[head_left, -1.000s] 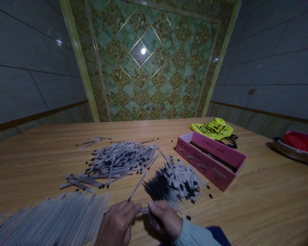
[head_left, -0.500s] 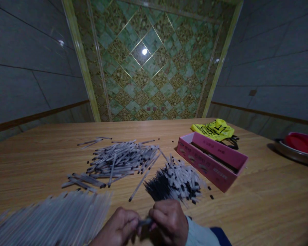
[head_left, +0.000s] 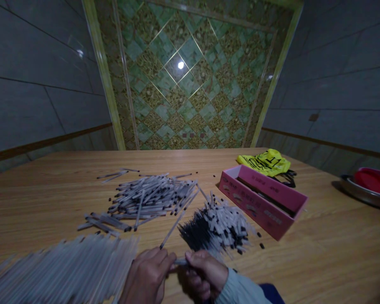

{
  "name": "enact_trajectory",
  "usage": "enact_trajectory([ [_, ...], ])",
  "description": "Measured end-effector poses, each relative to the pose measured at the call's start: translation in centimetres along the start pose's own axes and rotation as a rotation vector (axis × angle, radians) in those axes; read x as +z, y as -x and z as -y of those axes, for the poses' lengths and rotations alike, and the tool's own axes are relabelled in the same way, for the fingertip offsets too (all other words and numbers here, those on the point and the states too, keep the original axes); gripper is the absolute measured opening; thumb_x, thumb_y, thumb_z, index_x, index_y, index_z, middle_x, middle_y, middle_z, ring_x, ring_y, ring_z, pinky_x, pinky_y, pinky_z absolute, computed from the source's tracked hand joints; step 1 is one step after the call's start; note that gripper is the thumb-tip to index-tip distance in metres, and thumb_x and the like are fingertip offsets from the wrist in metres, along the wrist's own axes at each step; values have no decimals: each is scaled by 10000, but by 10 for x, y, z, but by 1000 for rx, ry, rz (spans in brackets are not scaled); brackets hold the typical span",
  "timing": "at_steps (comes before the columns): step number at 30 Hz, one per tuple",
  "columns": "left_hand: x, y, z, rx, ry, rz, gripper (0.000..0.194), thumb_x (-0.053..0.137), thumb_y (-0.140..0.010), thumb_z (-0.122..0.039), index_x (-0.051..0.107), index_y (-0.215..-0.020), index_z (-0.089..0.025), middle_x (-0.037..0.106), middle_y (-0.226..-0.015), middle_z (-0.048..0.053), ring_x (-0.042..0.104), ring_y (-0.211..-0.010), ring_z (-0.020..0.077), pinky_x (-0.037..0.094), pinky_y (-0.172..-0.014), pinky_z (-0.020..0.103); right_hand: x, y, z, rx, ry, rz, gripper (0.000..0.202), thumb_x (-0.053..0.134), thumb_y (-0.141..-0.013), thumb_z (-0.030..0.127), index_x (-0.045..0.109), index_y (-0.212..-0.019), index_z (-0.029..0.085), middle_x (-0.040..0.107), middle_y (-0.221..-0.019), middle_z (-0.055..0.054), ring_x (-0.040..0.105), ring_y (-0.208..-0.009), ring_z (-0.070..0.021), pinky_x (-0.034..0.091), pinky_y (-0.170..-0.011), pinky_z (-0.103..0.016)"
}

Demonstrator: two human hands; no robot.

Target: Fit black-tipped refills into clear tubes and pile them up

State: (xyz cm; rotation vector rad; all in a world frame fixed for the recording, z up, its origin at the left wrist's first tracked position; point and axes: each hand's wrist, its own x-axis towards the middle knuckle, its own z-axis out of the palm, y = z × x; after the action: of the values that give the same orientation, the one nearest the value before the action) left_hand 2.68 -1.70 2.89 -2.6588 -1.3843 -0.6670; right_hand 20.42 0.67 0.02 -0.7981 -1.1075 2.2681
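Observation:
Low in the head view, my left hand [head_left: 148, 272] and my right hand [head_left: 208, 270] are closed on opposite ends of one pen [head_left: 180, 262]. Only a short greyish stretch of it shows between my fingers; the ends are hidden. Just beyond my right hand lies a heap of white, cap-like pieces with black parts [head_left: 226, 221], with thin black rods [head_left: 194, 230] along its left side. Left of my left hand, many clear pen barrels [head_left: 66, 270] lie side by side. Farther back is a pile of pens with dark ends [head_left: 152, 196].
An open pink box [head_left: 256, 204] stands at the right, with a yellow bag [head_left: 266, 162] behind it. A metal tray [head_left: 364, 196] holding a red dish [head_left: 372, 181] is at the far right. Several loose pens [head_left: 104, 223] lie left of the pile on the wooden table [head_left: 329, 253].
Both hands have turned at the wrist and shifted slightly up, still closed on the pen. The right thumb now shows on top. The camera view has moved slightly.

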Motion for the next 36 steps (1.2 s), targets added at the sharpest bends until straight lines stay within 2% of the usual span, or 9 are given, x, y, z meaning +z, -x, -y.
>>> enact_trajectory([
  [3,-3,-1,-2,-59,74,42,218,404,-791,-95,575,-797,-230,632,-694,16,593,-650,170,345,-568,268,6,4,2,-243,301,-245,504,491,-730,641,416,-538,181,323,-385,76,266,-320,-54,193,-341,-192],
  [6,-7,-3,-2,-188,220,158,261,354,-860,-213,556,-696,-218,624,-643,16,584,-607,157,325,-550,261,10,11,4,-596,933,-494,444,389,-852,490,520,-597,150,487,-512,-7,447,-496,-109,277,-473,-230],
  [12,-1,1,4,-390,904,411,485,269,-850,-520,483,-567,-188,442,-480,-20,432,-475,125,318,-491,241,7,26,19,-959,1613,-263,322,303,-875,312,564,-761,161,545,-613,-50,462,-535,-137,269,-485,-253],
  [15,0,0,3,-434,849,395,465,269,-860,-481,503,-587,-185,452,-493,-15,436,-481,131,308,-495,249,7,21,18,-890,1465,-312,359,316,-894,364,597,-823,152,584,-673,-61,511,-600,-139,327,-530,-241],
  [18,-2,-3,0,-362,391,244,307,346,-862,-284,551,-651,-195,593,-627,31,550,-646,179,318,-591,282,5,10,8,-550,979,-357,520,315,-875,547,611,-805,125,576,-603,-40,537,-531,-129,374,-485,-219],
  [21,-4,-4,-1,-152,118,198,167,431,-786,-143,562,-714,-217,627,-696,35,563,-702,200,310,-612,301,-4,2,-2,-204,544,-176,664,317,-804,678,606,-743,83,509,-484,-7,432,-327,-79,302,-314,-175],
  [27,-12,-2,3,140,-57,45,150,477,-708,-74,517,-675,-214,595,-635,16,519,-613,172,281,-550,296,-10,13,0,105,115,152,424,560,-733,567,527,-699,145,332,-384,97,199,-257,-30,152,-254,-151],
  [30,-13,-2,-1,172,-86,24,135,483,-705,-93,504,-655,-216,594,-598,8,524,-574,163,276,-528,296,-2,22,13,100,315,59,426,541,-722,588,485,-633,175,351,-396,82,244,-285,-41,176,-291,-160],
  [36,-3,-4,-8,-11,54,49,171,412,-808,-159,517,-695,-232,626,-600,4,571,-547,157,269,-495,290,16,32,52,-394,1600,-266,209,535,-751,299,550,-580,180,461,-434,24,388,-397,-89,186,-412,-228],
])
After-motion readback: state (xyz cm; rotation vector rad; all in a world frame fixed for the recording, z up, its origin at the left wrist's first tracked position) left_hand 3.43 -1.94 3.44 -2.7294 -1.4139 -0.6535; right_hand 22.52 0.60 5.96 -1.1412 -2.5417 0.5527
